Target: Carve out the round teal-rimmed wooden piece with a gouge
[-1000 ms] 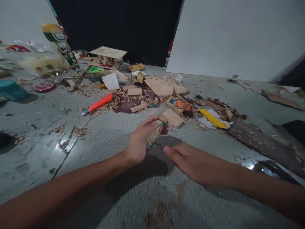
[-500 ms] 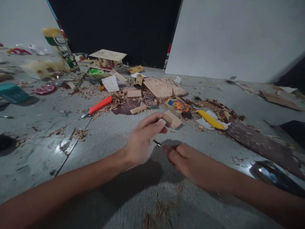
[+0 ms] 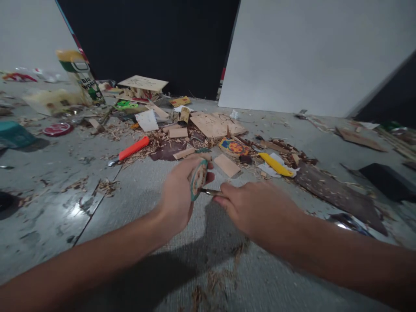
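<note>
My left hand (image 3: 177,190) is closed around a small piece of wood (image 3: 199,178) with a teal edge and a carved, bare-wood face turned to the right. In my right hand (image 3: 256,208) is a thin tool with a dark tip and metal shaft, which looks like a carving tool (image 3: 212,192). Its tip meets the carved face of the piece. The tool's handle is hidden in my right fist. Just beyond my hands a flat rectangular wood block (image 3: 227,165) lies on the floor.
An orange cutter (image 3: 134,148) lies to the left and a yellow cutter (image 3: 276,164) to the right. Wood shavings, scraps and a plywood sheet (image 3: 214,123) spread behind. A teal container (image 3: 14,134) stands far left. A dark sanding strip (image 3: 338,195) lies at right.
My left hand has turned, bringing the carved face of the piece into view. The tool in my right hand has moved up against it. The camera view has shifted slightly.
</note>
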A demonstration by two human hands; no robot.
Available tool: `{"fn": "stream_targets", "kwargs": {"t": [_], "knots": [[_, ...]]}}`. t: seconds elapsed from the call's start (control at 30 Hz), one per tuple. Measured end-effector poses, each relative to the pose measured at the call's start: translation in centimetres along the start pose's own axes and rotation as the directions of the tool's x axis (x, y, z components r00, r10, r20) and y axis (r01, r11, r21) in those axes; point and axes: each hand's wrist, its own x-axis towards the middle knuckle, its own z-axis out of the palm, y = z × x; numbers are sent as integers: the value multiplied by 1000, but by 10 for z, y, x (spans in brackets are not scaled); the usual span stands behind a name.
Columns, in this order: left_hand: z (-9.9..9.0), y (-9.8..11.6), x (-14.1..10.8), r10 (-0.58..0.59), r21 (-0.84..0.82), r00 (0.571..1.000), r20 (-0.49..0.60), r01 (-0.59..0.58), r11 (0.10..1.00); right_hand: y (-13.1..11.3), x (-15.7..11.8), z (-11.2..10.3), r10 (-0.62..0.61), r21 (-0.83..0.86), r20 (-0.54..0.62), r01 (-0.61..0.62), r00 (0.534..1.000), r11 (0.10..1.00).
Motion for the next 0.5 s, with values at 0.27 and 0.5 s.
{"fn": "stream_targets", "kwargs": {"t": [0.27,0.5], "knots": [[-15,-17,-8,108,-4,910,401,-116,993,-1,-11,-4,-53,740,625,-569,779,358],[-15,-5,-10,74,-57,803,591,-50,997,15,-24,32,-707,544,387,-765,593,-344]]}}
